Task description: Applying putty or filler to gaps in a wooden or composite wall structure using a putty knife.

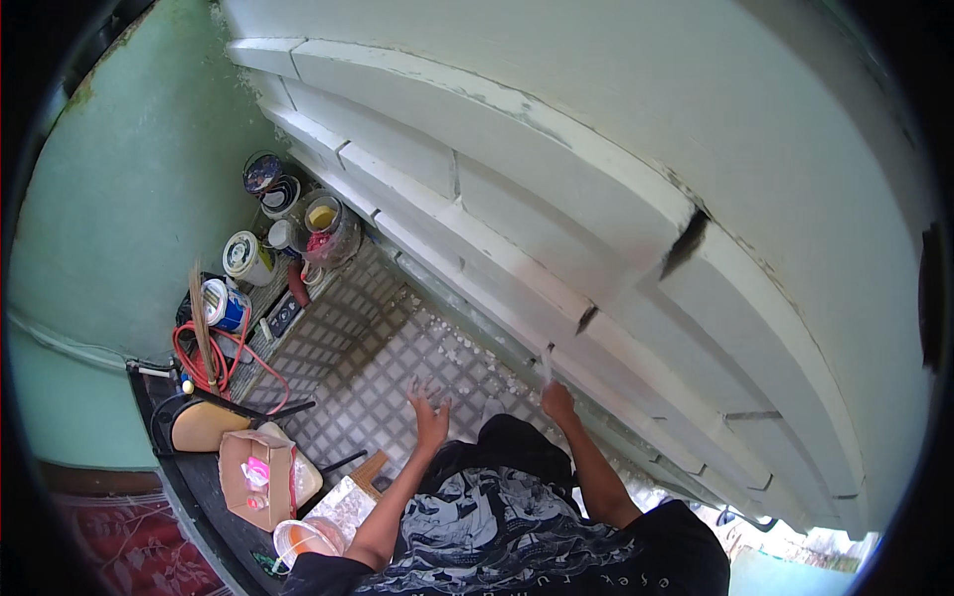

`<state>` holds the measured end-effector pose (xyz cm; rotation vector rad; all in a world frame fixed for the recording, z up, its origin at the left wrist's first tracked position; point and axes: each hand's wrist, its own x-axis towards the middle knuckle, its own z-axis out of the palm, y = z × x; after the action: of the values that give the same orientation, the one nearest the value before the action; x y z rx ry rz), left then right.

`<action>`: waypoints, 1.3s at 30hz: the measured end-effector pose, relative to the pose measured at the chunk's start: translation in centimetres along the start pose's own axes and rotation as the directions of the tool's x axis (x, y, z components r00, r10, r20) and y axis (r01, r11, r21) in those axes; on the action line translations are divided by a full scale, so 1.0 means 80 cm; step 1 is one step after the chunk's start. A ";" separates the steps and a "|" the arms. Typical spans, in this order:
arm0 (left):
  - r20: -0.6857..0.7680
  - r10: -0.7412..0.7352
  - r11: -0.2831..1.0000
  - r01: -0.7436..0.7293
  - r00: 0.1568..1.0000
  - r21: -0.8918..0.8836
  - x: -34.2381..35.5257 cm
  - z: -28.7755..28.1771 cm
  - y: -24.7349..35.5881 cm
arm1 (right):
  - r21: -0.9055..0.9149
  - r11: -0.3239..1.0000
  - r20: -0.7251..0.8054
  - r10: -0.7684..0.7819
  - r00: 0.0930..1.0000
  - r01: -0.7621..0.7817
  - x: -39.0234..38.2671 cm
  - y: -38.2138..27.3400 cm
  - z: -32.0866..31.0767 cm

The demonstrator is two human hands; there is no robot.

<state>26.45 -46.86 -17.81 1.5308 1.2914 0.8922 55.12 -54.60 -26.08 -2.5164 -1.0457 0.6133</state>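
My right hand (558, 400) is closed around a thin, pale scraper (546, 366), which points up toward the white stepped wall panels (517, 263). Blur and small size hide the details of its blade. Close to the tip is the lower edge of the panelling, where narrow dark joints show. My left hand (428, 413) hovers over the tiled floor with its fingers spread, holding nothing; its fingertips look smeared with white. Farther right, a wide dark gap (685, 244) breaks the upper moulding, and a smaller gap (587, 318) lies below it.
White crumbs (459, 348) litter the patterned floor (368, 353) along the wall. Several paint buckets (248, 256) crowd the far left corner, near a coiled orange hose (189, 363). At lower left are a chair (204, 427), a cardboard box (256, 477) and an orange-tinted tub (306, 539).
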 end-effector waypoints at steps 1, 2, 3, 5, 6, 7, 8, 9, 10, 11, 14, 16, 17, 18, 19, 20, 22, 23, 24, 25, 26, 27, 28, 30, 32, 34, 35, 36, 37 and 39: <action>0.035 -0.001 0.999 0.002 0.999 -0.033 0.015 0.010 0.004 | -0.032 0.983 0.285 -0.164 0.944 0.180 0.009 0.030 0.013; 0.035 -0.002 0.999 0.003 0.999 -0.034 0.026 0.014 0.007 | -0.003 0.931 0.560 -0.301 0.772 0.365 0.014 0.030 0.013; 0.047 -0.007 0.999 0.009 0.999 -0.049 0.037 0.018 0.010 | -0.005 0.931 0.561 -0.300 0.772 0.365 0.017 0.025 0.018; 0.032 -0.028 0.998 0.030 0.999 -0.053 0.046 0.006 0.011 | 0.131 0.977 0.223 -0.192 0.956 0.166 0.003 -0.031 0.007; 0.050 -0.030 0.998 0.032 0.998 -0.050 0.051 0.003 0.019 | 0.128 0.977 0.226 -0.196 0.954 0.171 0.007 -0.042 0.002; 0.072 -0.030 0.998 0.033 0.997 -0.046 0.056 0.000 0.024 | 0.089 0.996 0.146 -0.033 0.989 0.020 0.009 -0.049 -0.001; 0.070 -0.032 0.998 0.035 0.997 -0.048 0.061 -0.001 0.022 | 0.063 0.989 0.061 0.130 0.990 -0.133 0.012 -0.057 -0.002; 0.091 0.002 0.999 0.001 0.996 -0.033 0.066 -0.003 0.017 | 0.061 0.989 0.062 0.128 0.990 -0.132 0.027 -0.049 0.007; 0.126 0.041 0.999 -0.038 0.991 -0.028 0.069 -0.001 0.017 | 0.063 0.998 0.139 -0.016 0.990 0.008 0.047 -0.020 0.016; 0.132 0.042 0.999 -0.038 0.990 -0.033 0.073 -0.002 0.014 | 0.077 0.986 0.220 -0.164 0.962 0.150 0.057 -0.006 0.024; 0.157 0.005 1.000 -0.007 0.988 0.011 0.076 -0.035 -0.017 | 0.248 0.951 0.118 -0.221 0.968 0.186 0.060 -0.098 -0.026; 0.283 0.047 0.994 -0.071 0.958 0.078 0.088 -0.050 -0.022 | 0.121 0.988 0.031 -0.096 0.995 0.091 0.047 -0.113 -0.026; 0.307 0.066 0.994 -0.089 0.949 0.061 0.100 -0.049 -0.009 | 0.027 0.983 0.210 -0.183 0.960 0.182 0.056 -0.058 0.004; 0.322 0.085 0.996 -0.091 0.943 0.003 0.107 -0.056 0.005 | -0.044 0.954 0.405 -0.253 0.879 0.295 0.057 -0.031 0.027; 0.319 0.097 0.995 -0.087 0.943 -0.045 0.114 -0.068 0.009 | -0.044 0.951 0.404 -0.262 0.876 0.305 0.053 -0.039 0.037; 0.310 0.100 0.995 -0.090 0.946 -0.047 0.123 -0.079 -0.001 | 0.003 0.960 0.473 -0.249 0.845 0.281 0.052 -0.049 0.045; 0.336 0.116 0.989 -0.076 0.935 -0.130 0.140 -0.105 -0.026 | 0.046 0.960 0.549 -0.255 0.796 0.276 0.052 -0.086 0.059; 0.312 0.110 0.989 -0.073 0.944 -0.128 0.146 -0.122 -0.032 | 0.207 0.978 0.243 -0.074 0.967 0.022 0.042 -0.115 0.063; 0.340 0.021 0.990 0.029 0.940 -0.140 0.151 -0.135 -0.036 | 0.430 0.887 -0.048 0.210 0.976 -0.170 0.036 -0.133 0.065; 0.385 -0.058 0.980 0.126 0.921 -0.154 0.160 -0.143 -0.036 | 0.316 0.934 -0.086 0.201 0.976 -0.165 0.036 -0.125 0.080; 0.370 -0.063 0.979 0.129 0.927 -0.157 0.166 -0.157 -0.048 | 0.311 0.938 -0.079 0.186 0.979 -0.153 0.040 -0.140 0.087; 0.322 0.018 0.994 0.018 0.947 -0.107 0.170 -0.171 -0.061 | 0.104 0.984 0.400 0.091 0.912 -0.144 0.043 -0.155 0.094; 0.282 0.097 0.995 -0.087 0.954 -0.048 0.172 -0.185 -0.073 | -0.081 0.996 0.789 0.085 0.609 -0.033 0.044 -0.168 0.103; 0.309 0.100 0.993 -0.077 0.946 -0.087 0.185 -0.203 -0.064 | -0.023 0.999 0.513 0.054 0.857 -0.049 0.060 -0.088 0.167; 0.314 0.102 0.991 -0.069 0.944 -0.114 0.202 -0.221 -0.070 | 0.043 0.999 0.174 0.006 0.985 -0.013 0.092 -0.048 0.217; 0.331 0.065 0.998 -0.065 0.941 -0.011 0.212 -0.246 -0.101 | 0.739 0.366 0.309 0.561 0.768 -0.565 0.121 -0.035 0.232; 0.344 0.071 0.997 -0.067 0.936 -0.023 0.215 -0.252 -0.107 | 0.743 0.365 0.297 0.573 0.764 -0.562 0.131 -0.002 0.227; 0.340 0.057 0.994 -0.020 0.939 -0.111 0.221 -0.255 -0.112 | 0.862 0.176 0.364 0.438 0.822 -0.476 0.144 0.033 0.214; 0.336 0.044 0.981 0.023 0.941 -0.192 0.232 -0.257 -0.116 | 0.920 -0.044 0.385 0.280 0.879 -0.389 0.152 0.048 0.209; 0.328 0.011 0.994 0.026 0.945 -0.108 0.232 -0.291 -0.129 | 0.742 0.630 0.206 0.109 0.972 -0.228 0.170 -0.061 0.236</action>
<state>5.06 -23.93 -20.69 1.5108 0.9893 0.6576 51.24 -38.61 -43.24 -1.8160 -0.4146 1.0445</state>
